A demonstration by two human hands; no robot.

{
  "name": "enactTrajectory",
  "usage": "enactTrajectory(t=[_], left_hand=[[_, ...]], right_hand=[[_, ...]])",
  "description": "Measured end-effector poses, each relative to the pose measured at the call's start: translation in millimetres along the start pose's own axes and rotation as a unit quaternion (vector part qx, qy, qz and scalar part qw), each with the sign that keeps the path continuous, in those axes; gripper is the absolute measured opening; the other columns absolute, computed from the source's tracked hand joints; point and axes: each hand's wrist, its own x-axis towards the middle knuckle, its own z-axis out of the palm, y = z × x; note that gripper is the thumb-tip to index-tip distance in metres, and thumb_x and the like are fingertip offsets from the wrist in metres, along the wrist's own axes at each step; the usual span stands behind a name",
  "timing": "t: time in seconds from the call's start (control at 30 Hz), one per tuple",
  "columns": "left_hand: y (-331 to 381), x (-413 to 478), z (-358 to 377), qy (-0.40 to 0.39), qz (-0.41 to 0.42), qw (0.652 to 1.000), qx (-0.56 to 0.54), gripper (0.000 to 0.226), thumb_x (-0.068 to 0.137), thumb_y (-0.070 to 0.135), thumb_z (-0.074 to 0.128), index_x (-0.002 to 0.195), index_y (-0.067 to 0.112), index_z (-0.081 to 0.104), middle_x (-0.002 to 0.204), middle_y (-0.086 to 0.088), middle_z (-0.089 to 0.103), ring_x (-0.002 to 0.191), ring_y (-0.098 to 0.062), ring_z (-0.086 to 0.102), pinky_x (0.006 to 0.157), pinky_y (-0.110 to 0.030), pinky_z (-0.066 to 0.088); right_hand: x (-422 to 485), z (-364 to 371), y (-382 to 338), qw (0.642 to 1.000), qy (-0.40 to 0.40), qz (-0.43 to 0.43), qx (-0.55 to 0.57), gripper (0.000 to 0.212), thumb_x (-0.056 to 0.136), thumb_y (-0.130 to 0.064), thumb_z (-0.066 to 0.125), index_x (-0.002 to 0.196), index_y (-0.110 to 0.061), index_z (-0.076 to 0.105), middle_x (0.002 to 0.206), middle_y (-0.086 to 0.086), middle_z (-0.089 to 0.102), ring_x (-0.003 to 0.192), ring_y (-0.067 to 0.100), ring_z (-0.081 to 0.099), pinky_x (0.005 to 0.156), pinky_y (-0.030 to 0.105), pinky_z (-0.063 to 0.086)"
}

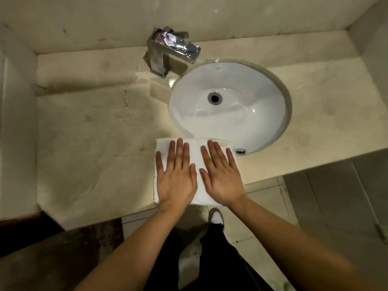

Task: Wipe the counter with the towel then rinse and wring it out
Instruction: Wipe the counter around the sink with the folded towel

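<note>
The folded white towel lies flat on the stone counter, just in front of the sink at its near rim. The left hand and right hand press on it side by side, palms down, fingers straight and spread. The chrome faucet stands behind the sink.
</note>
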Motion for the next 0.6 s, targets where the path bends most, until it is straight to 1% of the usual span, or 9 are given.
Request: enactTrajectory(t=[0.17,0.3,0.4,0.53,0.6], left_hand=[[38.7,8.9,3.2,-0.002,0.011,1.0,-0.015,0.065,0.108,0.039,0.016,0.166,0.012,0.007,0.175,-0.01,0.003,0.162,-0.026,0.001,0.127,-0.06,0.004],[101.1,17.5,8.5,-0.016,0.054,0.998,-0.034,0.064,0.109,0.042,0.013,0.166,0.017,0.001,0.175,-0.01,-0.006,0.162,-0.025,-0.008,0.127,-0.06,-0.004],[147.9,25.8,14.1,-0.026,0.079,0.996,-0.037,0.063,0.109,0.042,0.009,0.166,0.018,-0.002,0.174,-0.01,-0.011,0.161,-0.024,-0.013,0.126,-0.06,-0.009],[196.9,44.8,21.9,-0.04,0.09,0.995,-0.033,0.062,0.109,0.042,0.006,0.166,0.019,-0.007,0.174,-0.01,-0.014,0.16,-0.026,-0.017,0.125,-0.063,-0.005],[212.5,53.5,23.5,-0.044,0.092,0.994,-0.035,0.062,0.109,0.042,0.005,0.166,0.019,-0.007,0.174,-0.01,-0.012,0.16,-0.026,-0.016,0.125,-0.064,-0.004]], right_hand=[[-9.6,-6.2,37.8,1.0,-0.004,0.017,0.007,0.064,0.11,-0.044,0.025,0.167,-0.016,0.017,0.175,0.01,0.013,0.162,0.022,0.009,0.13,0.05,0.012],[-33.0,-9.5,98.3,0.999,-0.008,0.038,-0.017,0.064,0.11,-0.043,0.026,0.167,-0.016,0.016,0.175,0.011,0.013,0.162,0.023,0.008,0.13,0.052,0.011],[-46.6,-15.1,147.3,0.998,-0.023,0.039,-0.034,0.064,0.11,-0.043,0.024,0.167,-0.016,0.014,0.175,0.01,0.01,0.163,0.024,0.005,0.13,0.053,0.012],[-50.6,-20.8,200.2,0.998,-0.026,0.046,-0.027,0.064,0.109,-0.043,0.023,0.167,-0.016,0.014,0.175,0.009,0.009,0.163,0.023,0.002,0.13,0.053,0.011],[-49.6,-22.5,218.0,0.998,-0.027,0.05,-0.028,0.064,0.109,-0.042,0.025,0.167,-0.016,0.014,0.175,0.009,0.008,0.163,0.023,0.002,0.13,0.052,0.011]])
